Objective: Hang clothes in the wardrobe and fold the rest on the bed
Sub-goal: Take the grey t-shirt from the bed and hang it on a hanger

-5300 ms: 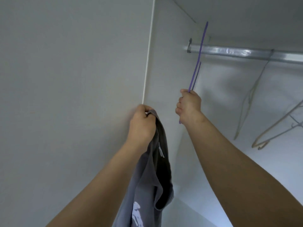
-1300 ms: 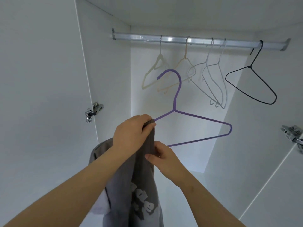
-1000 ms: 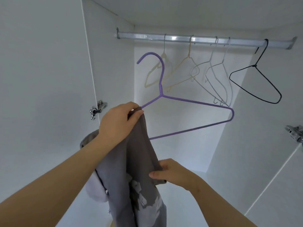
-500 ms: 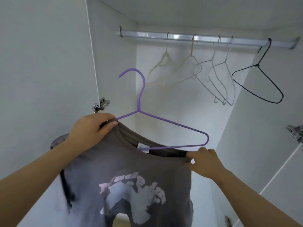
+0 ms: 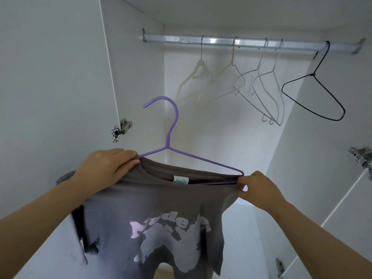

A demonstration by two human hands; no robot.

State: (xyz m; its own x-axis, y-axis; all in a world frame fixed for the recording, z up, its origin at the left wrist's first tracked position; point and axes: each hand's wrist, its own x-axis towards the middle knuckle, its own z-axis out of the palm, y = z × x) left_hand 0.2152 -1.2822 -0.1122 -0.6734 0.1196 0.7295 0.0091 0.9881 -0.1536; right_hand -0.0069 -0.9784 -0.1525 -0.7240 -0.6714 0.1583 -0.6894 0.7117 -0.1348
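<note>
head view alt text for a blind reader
Two hands hold a grey printed t-shirt with a purple hanger slipped into its collar, inside a white wardrobe: the left hand grips one shoulder, the right hand pinches the other. Above, a black hanger and four pale hangers hang empty on a rail.

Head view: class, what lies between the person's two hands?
In the head view, between the left hand and the right hand stretches the neckline of the grey T-shirt, with its label, and the purple hanger partly inside it.

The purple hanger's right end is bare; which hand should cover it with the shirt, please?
Likely the right hand, pinching the shirt at that end; the left hand holds the far shoulder.
</note>
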